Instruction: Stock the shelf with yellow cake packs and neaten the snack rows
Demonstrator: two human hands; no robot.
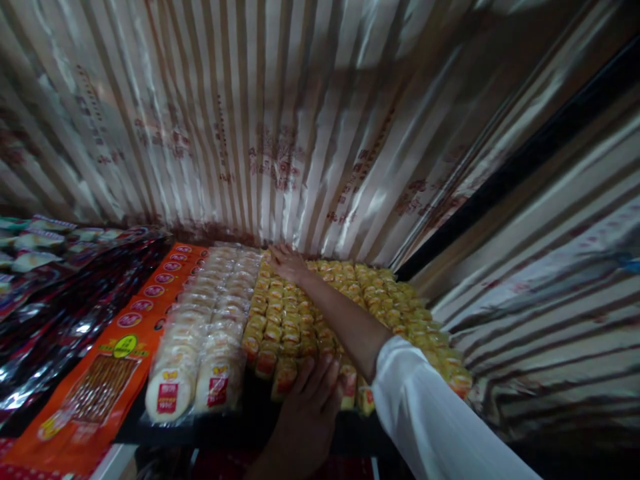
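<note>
Rows of small yellow-wrapped snack packs (285,320) stand packed together on a dark shelf. My right hand (289,263), its arm in a white sleeve, reaches over them to the back left corner of the rows. Its fingers are stretched out and rest on or just over the rearmost packs; blur hides the exact contact. Low at the front edge, my left hand (310,407) lies against the nearest yellow packs, fingers extended and slightly apart. Neither hand shows anything in its grip. Some front packs are hidden behind the left hand.
Left of the yellow packs lie two rows of clear-wrapped round white cakes (217,347). Beyond them are overlapping orange snack bags (115,360) and dark shiny packets (80,300). A striped, printed plastic curtain (280,120) hangs behind. A black post (505,167) slants at the right.
</note>
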